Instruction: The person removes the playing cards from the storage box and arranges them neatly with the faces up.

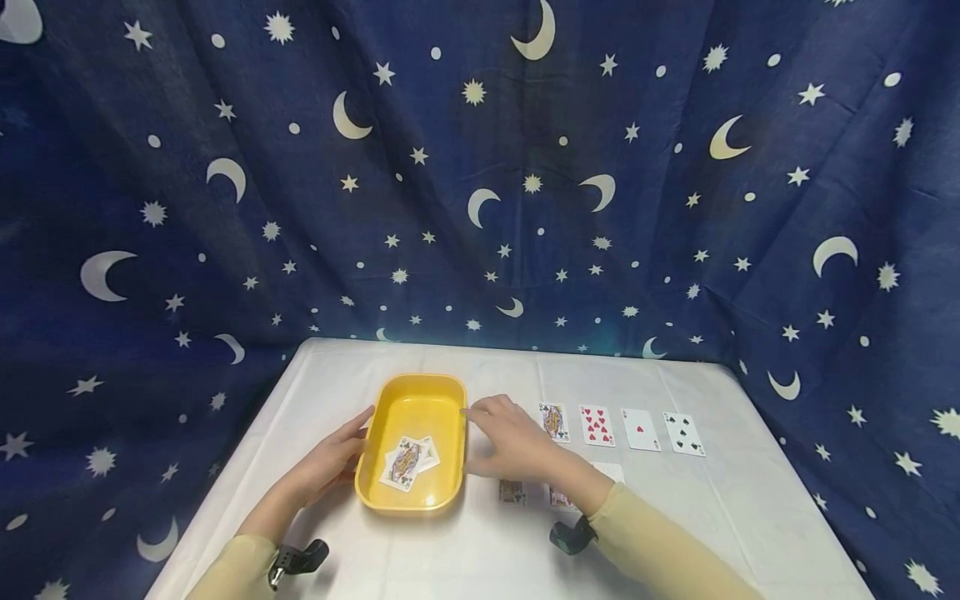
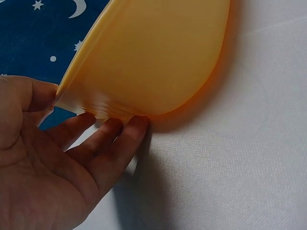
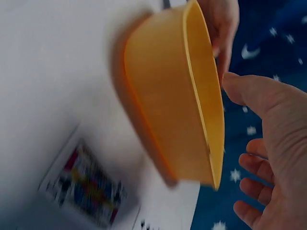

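Observation:
A yellow plastic tray (image 1: 416,504) sits on the white table, with a few overlapping playing cards (image 1: 405,463) in its near half, a face card on top. My left hand (image 1: 327,468) holds the tray's left side, its thumb at the rim and fingertips against the outer wall, as the left wrist view (image 2: 53,158) shows. On the other side, my right hand (image 1: 517,446) is beside the tray with fingers spread. Its thumb (image 3: 244,91) comes close to the rim in the right wrist view, and its other fingers stand apart from the tray.
Right of the tray lies a row of face-up cards: a face card (image 1: 554,422), a ten of hearts (image 1: 597,426), a red ace (image 1: 641,430) and a black-suited card (image 1: 683,434). My right forearm partly hides a nearer row (image 1: 513,492). A dark blue star-patterned cloth (image 1: 450,208) hangs behind.

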Demonstrator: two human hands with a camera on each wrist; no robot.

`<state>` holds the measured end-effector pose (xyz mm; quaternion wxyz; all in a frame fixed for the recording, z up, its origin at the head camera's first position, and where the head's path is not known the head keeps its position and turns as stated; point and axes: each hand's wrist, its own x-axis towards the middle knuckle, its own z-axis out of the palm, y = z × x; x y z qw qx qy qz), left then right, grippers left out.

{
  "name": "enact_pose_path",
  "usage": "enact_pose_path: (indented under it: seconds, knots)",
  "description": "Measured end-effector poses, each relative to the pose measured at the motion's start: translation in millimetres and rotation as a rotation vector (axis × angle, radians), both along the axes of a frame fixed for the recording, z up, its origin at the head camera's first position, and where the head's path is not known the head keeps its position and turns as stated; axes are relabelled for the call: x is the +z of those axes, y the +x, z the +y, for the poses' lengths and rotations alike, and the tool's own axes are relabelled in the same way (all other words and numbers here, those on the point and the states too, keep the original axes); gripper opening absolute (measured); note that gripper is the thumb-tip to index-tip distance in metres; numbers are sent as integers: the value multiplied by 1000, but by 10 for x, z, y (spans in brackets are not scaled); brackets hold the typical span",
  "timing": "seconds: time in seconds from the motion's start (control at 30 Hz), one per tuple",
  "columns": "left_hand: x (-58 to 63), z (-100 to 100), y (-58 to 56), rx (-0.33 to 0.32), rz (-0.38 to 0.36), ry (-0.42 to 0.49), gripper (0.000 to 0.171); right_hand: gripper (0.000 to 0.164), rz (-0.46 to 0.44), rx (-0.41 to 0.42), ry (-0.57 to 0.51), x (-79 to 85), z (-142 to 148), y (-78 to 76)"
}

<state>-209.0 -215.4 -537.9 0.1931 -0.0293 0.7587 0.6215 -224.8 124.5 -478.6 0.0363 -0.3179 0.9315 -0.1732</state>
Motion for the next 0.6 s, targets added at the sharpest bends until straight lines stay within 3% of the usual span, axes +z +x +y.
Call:
enact_pose_path:
  seconds: [0.17, 0.27, 0.6]
  knots:
    - [-3, -6, -1, 32, -11, 16, 65, 85, 72, 86, 84, -56, -357, -15]
    - [2, -15, -2, 20, -7, 15, 65, 83, 112, 119, 134, -110, -544, -37]
    - [8, -28, 8, -1, 2, 33, 64, 71, 143, 96, 377, -328, -990, -74]
